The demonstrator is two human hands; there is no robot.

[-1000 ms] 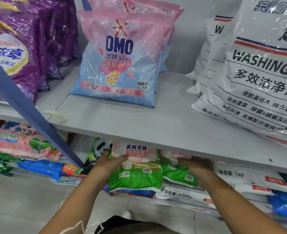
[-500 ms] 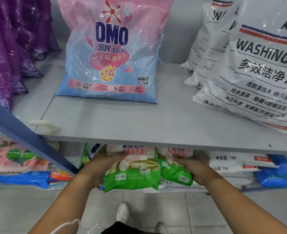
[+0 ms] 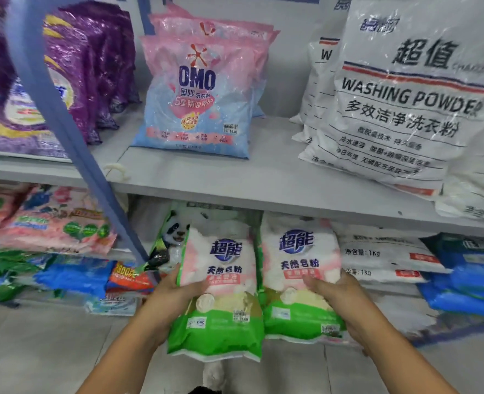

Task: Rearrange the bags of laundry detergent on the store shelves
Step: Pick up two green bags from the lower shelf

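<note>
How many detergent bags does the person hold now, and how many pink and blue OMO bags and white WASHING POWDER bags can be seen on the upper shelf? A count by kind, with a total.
Green and pink bags in hand: 2
OMO bags: 2 visible
White WASHING POWDER bags: 2 clearly visible
Total: 6

Left hand [image 3: 169, 298] grips the left green-pink bag [image 3: 221, 297] by its left edge; right hand [image 3: 340, 297] grips the right green-pink bag [image 3: 297, 280], thumb on its face. Bags side by side, touching, below the upper shelf [image 3: 235, 177]. On that shelf: OMO bag [image 3: 195, 109], purple bags [image 3: 73, 81], white washing powder bags [image 3: 400, 109].
</note>
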